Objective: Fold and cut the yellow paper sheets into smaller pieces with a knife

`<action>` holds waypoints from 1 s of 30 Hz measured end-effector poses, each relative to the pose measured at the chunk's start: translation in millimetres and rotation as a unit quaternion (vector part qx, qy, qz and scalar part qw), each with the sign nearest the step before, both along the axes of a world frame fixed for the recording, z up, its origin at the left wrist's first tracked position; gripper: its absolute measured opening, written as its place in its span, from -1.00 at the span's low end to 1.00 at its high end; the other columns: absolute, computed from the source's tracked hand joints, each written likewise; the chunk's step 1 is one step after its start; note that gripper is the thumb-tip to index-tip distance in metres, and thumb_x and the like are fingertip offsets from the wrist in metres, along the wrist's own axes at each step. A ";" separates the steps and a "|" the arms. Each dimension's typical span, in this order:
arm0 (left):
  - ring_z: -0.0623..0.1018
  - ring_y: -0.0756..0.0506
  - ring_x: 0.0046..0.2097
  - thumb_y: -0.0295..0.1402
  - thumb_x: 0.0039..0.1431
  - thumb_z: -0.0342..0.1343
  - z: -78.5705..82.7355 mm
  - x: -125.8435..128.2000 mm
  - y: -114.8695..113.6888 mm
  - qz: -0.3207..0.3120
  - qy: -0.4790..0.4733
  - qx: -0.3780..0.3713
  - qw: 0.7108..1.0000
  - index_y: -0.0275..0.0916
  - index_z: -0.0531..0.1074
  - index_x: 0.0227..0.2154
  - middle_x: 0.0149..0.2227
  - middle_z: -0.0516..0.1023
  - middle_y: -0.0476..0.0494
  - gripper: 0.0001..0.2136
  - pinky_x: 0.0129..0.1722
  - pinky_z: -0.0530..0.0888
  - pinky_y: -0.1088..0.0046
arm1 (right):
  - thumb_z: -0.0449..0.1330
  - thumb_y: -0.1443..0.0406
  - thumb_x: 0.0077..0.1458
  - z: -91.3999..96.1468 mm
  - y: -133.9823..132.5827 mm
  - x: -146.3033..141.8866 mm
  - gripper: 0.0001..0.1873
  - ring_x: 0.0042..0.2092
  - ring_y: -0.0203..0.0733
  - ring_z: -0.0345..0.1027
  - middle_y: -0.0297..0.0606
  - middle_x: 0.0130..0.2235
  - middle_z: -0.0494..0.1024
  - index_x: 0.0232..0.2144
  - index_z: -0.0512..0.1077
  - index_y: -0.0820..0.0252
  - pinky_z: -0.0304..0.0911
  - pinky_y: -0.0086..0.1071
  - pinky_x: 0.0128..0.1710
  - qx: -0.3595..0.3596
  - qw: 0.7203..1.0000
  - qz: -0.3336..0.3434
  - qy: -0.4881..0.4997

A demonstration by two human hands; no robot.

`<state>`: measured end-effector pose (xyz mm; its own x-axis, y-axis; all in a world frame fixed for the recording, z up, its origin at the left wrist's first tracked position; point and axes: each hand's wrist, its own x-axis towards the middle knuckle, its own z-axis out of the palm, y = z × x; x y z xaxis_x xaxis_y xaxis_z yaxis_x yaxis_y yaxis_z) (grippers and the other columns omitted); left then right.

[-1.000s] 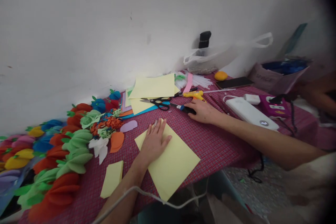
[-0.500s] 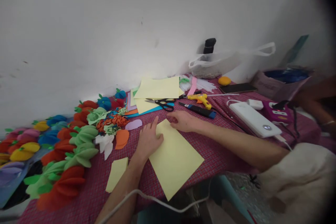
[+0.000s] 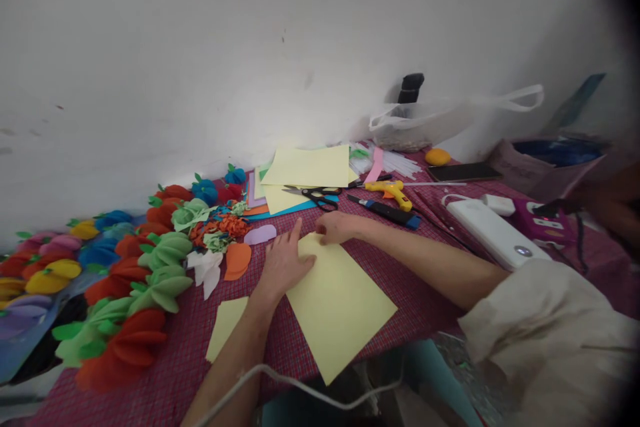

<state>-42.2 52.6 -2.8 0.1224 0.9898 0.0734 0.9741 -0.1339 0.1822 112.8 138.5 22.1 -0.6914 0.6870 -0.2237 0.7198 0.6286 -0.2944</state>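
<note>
A pale yellow sheet of paper (image 3: 343, 310) lies on the checked tablecloth, one corner overhanging the near table edge. My left hand (image 3: 287, 263) rests flat on its left side, fingers stretched out and thumb apart. At the far corner, my right hand (image 3: 337, 227) has its fingers curled in and closed on the paper's edge; the fingertips are partly hidden. Smaller yellow paper pieces (image 3: 226, 327) lie beside my left forearm. Just beyond my right hand are black scissors (image 3: 320, 197) with blades parted and a dark blue utility knife (image 3: 387, 211).
Paper fruit shapes (image 3: 165, 280) crowd the left side, near orange cut-outs (image 3: 237, 260). More yellow sheets (image 3: 307, 167) lie by the wall. To the right are a yellow glue gun (image 3: 393, 192), a white power bank (image 3: 495, 230) and a purple power strip (image 3: 545, 221). A white cable (image 3: 300, 387) crosses in front.
The whole view has shifted slightly, so things sit further right. My right hand's fingers have curled in more at the paper's far corner, and my right sleeve has come further over the table. My left hand stays on the sheet.
</note>
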 end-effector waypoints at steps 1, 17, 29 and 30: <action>0.29 -0.22 0.05 -0.16 0.00 0.03 0.6 -1.3 -0.1 -0.005 -0.002 0.003 1.000 -0.16 -0.16 0.20 -0.01 0.34 -0.23 -0.27 -0.01 0.18 0.19 | 0.13 0.33 -0.18 1.6 -3.3 2.4 -0.75 -0.39 -0.21 0.38 -0.25 -0.38 0.54 -0.36 0.48 0.21 0.11 -0.48 -0.51 -0.004 1.000 0.006 0.000; 0.35 -0.19 -0.01 -0.23 0.03 0.00 11.6 -15.2 -1.4 -0.016 0.026 -0.015 0.999 -0.21 0.25 0.03 -0.03 0.39 -0.20 -0.53 -0.03 0.25 0.29 | 0.14 0.27 -0.13 26.0 -2.7 98.1 -0.88 -0.46 -0.25 0.31 -0.30 -0.46 0.48 -0.49 0.41 0.20 0.11 -0.44 -0.53 -0.045 0.991 -0.078 0.101; 0.42 -0.17 -0.11 -0.22 0.01 0.00 8.9 -17.0 -1.6 0.035 0.030 -0.038 0.998 -0.20 0.37 -0.16 -0.18 0.45 -0.18 -0.68 -0.16 0.30 0.36 | 0.09 0.32 -0.01 0.1 51.1 67.1 -0.88 -0.58 -0.39 0.22 -0.24 -0.44 0.47 -0.38 0.36 0.28 0.12 -0.53 -0.65 -0.068 0.814 -0.359 0.451; 0.42 -0.17 -0.11 -0.25 0.01 0.00 9.2 -18.5 -1.3 0.038 0.030 -0.033 0.998 -0.21 0.37 -0.16 -0.18 0.45 -0.18 -0.69 -0.17 0.30 0.37 | 0.08 0.32 0.00 -0.6 55.5 67.3 -0.87 -0.57 -0.40 0.22 -0.24 -0.42 0.47 -0.37 0.35 0.28 0.12 -0.53 -0.66 -0.057 0.807 -0.366 0.461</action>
